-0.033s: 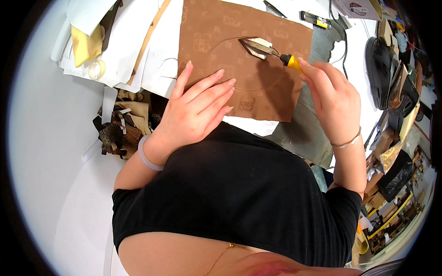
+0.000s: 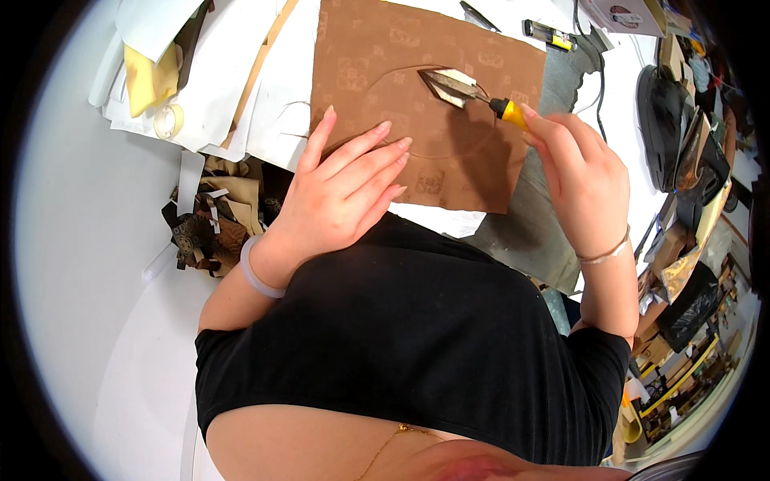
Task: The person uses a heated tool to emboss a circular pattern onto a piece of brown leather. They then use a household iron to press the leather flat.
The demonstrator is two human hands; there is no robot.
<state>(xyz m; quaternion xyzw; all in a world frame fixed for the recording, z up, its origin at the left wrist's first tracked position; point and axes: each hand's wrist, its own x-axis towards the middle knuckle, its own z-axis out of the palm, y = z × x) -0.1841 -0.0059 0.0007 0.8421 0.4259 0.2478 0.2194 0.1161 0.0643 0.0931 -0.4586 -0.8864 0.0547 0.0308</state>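
Note:
A brown sheet [image 2: 385, 44] with faint embossed patterns lies on the worktable, a thin curved line marked on it. My left hand [image 2: 341, 188] rests flat on its near left part, fingers spread and holding nothing. Between the fingers of my right hand [image 2: 581, 164] is the yellow and black handle of a hand tool [image 2: 512, 114] with a flat, pointed metal blade. The blade slants over the middle of the sheet, inside the curved line. White shows along both sides of the blade; whether it is an opening in the sheet or a separate piece, I cannot tell.
A yellow and black marker-like tube [image 2: 549, 34] and a dark slim tool [image 2: 479, 14] lie beyond the sheet. At left are white papers [image 2: 228, 64], a tape roll [image 2: 168, 121] and a pile of scraps [image 2: 212, 224] below. A grey mat [image 2: 521, 232] extends under the sheet's right side.
The pointed tool has shifted very slightly right and toward me with my right hand. My left hand stays in place.

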